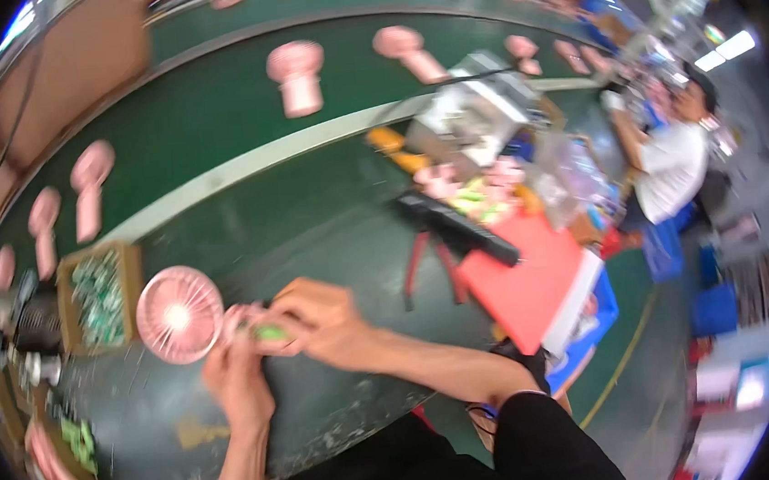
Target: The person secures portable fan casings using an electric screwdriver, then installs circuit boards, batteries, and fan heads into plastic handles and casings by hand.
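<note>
A pink handheld fan (160,328) lies over the dark green worktable, its round grille to the left and its handle toward the right. My left hand (240,382) closes round the fan just below the grille, its thumb and fingers on the handle. From the right, my right hand (330,322) has its fingers bent together against the end of the handle. A small light-green part (271,332) shows in the handle between my hands. Blur and the fingers hide whether the right hand also pinches something small.
Left of the fan stands a box (137,294) of small greenish parts. A conveyor belt (208,109) carrying several pink fans runs behind. To the right lie red-handled pliers (416,269), a black bar-shaped object (461,229) and a red sheet (525,278). Another person (671,169) sits far right.
</note>
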Available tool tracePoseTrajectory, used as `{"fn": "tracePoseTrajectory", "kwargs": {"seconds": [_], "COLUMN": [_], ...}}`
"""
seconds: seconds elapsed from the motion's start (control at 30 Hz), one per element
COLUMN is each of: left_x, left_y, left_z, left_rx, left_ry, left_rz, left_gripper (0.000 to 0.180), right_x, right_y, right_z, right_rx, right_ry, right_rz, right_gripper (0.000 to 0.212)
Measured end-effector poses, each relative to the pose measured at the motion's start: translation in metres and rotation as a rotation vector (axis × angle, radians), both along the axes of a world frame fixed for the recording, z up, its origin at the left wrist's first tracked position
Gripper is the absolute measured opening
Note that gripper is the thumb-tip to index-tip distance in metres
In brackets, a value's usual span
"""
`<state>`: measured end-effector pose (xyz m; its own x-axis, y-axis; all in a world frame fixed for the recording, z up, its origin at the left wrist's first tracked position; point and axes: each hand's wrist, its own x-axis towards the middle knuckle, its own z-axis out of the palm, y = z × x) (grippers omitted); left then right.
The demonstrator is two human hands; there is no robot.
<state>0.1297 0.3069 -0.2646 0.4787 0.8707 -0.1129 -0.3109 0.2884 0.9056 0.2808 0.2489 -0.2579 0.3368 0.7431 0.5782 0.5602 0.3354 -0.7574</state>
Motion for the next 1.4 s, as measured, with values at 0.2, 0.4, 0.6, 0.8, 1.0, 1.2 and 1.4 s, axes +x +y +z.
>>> {"fn": "tracePoseTrajectory", "kwargs": {"seconds": [0.2, 0.4, 0.6, 0.8, 1.0, 1.2, 1.4], "left_x": [0.012, 0.001, 0.002, -0.001, 0.002, 0.001, 0.006], "left_y": [0.001, 0.006, 0.007, 0.008, 0.006, 0.007, 0.002], "left_z": [0.006, 0.007, 0.006, 0.003, 0.012, 0.018, 0.016], "left_rx": [-0.237, -0.259, -0.292, -0.391, -0.457, -0.346, -0.374], "left_ry": [-0.128, -0.161, -0.176, -0.199, -0.130, 0.138, 0.148], "left_rz": [-0.106, -0.089, -0.111, -0.180, -0.283, -0.355, -0.334], "left_gripper": [0.028, 0.030, 0.032, 0.034, 0.041, 0.051, 0.057], "right_x": [0.008, -0.001, -0.003, 0.005, 0.014, 0.016, 0.009], "right_y": [-0.015, -0.007, -0.009, -0.011, -0.003, -0.005, -0.013], "right_z": [0.003, 0.005, 0.005, 0.017, 0.010, 0.014, 0.008], "right_rx": [-0.218, -0.215, -0.214, -0.218, -0.104, -0.076, -0.209], "right_ry": [0.162, 0.181, 0.173, 0.129, -0.223, -0.468, -0.203], "right_rz": [-0.017, 0.005, -0.003, 0.045, 0.199, 0.189, 0.216], "right_gripper": [0.010, 0.013, 0.014, 0.016, 0.026, 0.018, 0.019]}}
